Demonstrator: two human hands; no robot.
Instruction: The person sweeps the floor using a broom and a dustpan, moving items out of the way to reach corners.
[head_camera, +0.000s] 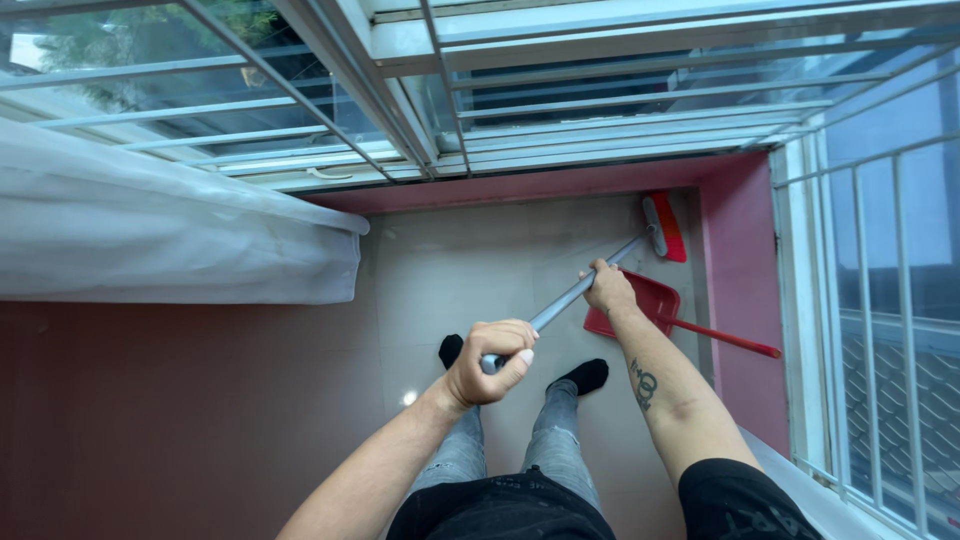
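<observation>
Both my hands grip a broom's grey handle (562, 301). My left hand (492, 362) is closed around the near end of the handle, above my legs. Further down the shaft, my right hand (608, 289) holds it. The broom's red and white head (664, 227) rests on the pale tiled floor (460, 270) in the far right corner, by the pink wall base. A red dustpan (650, 298) with a long red handle (728, 338) lies on the floor just under my right hand.
My feet in black socks (587, 375) stand on the tiles. A white curtain (170, 235) bulges in from the left. Barred windows (880, 300) close the far side and the right. A pink skirting (742, 290) runs along the walls.
</observation>
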